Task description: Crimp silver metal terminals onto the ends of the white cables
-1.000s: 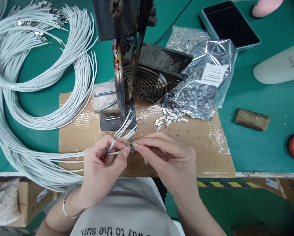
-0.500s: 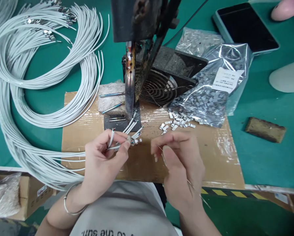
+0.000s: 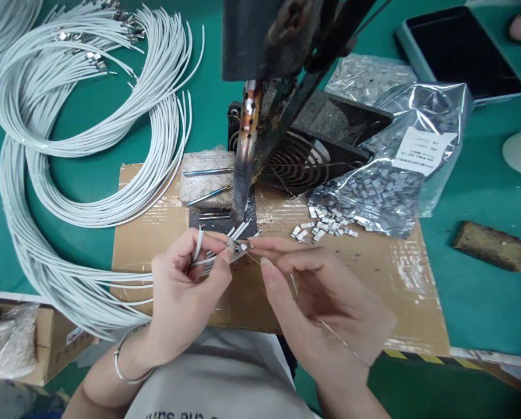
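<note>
My left hand (image 3: 191, 297) is closed on a white cable (image 3: 198, 244), pinching it near a small metal connector (image 3: 244, 247) between thumb and forefinger. Other cable ends fan out just behind these fingertips. My right hand (image 3: 330, 297) is closed on a thin silvery wire, apparently solder wire (image 3: 336, 336), which runs across the palm to the wrist. Its fingertips are close to the connector; whether they touch it I cannot tell. Above both hands stands a fixed soldering iron (image 3: 247, 134), its dark tip pointing down behind the cable ends.
Coiled white cables (image 3: 38, 192) fill the left side. A black fan (image 3: 299, 160) stands behind the iron. Loose metal connectors (image 3: 324, 224) lie before a plastic bag (image 3: 386, 186) of them. A brown block (image 3: 492, 245) and a phone-like device (image 3: 465, 52) are at right. Cardboard (image 3: 374, 279) covers the bench.
My right hand has moved left with the thin wire, and its fingertips have come up to the connector. My left hand keeps its hold. The view has shifted slightly.
</note>
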`<state>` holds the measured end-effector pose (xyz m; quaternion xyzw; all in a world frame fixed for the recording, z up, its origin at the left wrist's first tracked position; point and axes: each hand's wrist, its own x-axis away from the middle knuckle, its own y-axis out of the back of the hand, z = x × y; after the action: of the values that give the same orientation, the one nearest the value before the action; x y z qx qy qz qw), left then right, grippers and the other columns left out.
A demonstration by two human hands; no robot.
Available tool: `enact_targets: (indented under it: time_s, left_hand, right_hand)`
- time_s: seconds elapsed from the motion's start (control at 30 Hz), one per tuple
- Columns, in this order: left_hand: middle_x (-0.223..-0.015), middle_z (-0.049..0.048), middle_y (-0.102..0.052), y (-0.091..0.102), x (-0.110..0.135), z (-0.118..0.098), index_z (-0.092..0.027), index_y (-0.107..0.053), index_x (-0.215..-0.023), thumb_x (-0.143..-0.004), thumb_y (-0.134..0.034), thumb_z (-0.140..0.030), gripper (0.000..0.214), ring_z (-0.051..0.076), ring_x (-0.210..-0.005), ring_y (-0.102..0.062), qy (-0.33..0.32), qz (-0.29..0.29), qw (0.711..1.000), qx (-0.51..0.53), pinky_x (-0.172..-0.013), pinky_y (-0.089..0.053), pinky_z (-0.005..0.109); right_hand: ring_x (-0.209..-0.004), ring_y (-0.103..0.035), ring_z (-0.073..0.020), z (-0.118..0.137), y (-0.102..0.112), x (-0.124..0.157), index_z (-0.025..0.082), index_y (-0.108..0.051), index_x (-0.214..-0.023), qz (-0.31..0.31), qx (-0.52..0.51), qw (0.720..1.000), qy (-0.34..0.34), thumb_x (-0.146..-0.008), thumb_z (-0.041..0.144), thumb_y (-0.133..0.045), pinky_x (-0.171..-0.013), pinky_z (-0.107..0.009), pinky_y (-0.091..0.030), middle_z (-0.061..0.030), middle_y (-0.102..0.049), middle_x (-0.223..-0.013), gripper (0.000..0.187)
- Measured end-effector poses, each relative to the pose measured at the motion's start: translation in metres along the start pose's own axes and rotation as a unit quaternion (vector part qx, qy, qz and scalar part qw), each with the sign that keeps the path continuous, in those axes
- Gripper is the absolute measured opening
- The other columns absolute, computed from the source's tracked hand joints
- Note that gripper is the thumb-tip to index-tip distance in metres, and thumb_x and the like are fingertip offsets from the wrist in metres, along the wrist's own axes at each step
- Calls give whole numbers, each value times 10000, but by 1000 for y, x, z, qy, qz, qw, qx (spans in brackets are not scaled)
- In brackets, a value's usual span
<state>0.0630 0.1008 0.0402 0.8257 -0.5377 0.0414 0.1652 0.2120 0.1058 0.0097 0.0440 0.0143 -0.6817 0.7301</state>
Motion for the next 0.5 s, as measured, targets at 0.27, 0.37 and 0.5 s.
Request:
enact_targets:
  time_s: [0.27,0.37,0.5]
  left_hand:
    - [-906,40,-811,-2,4,6,-201,-735,-803,-897,-764,-144,113,157,-779,-745,-28,-21,999,-6,-613,-571,198]
    - [-927,28,-813,-3,6,8,-217,-742,-819,-911,-763,-158,111,158,-804,-742,-37,-32,999,-25,-608,-568,194]
    - [-932,24,-811,-3,6,8,-225,-737,-813,-917,-757,-159,125,162,-824,-743,-41,-30,998,-39,-598,-564,195]
  right_hand:
    - [-1031,-820,-197,1,-3,-9,280,-675,-900,-14,-2,1000,-15,-904,49,-751,-897,-324,-644,-3,-844,-1072,243]
    - [-1022,-822,-202,0,-4,-10,267,-682,-892,-16,0,1000,-17,-912,63,-755,-885,-332,-652,-19,-847,-1063,218]
    - [-1014,-824,-212,1,-4,-11,268,-695,-876,-22,0,1000,-13,-922,76,-753,-868,-344,-654,-24,-849,-1051,206]
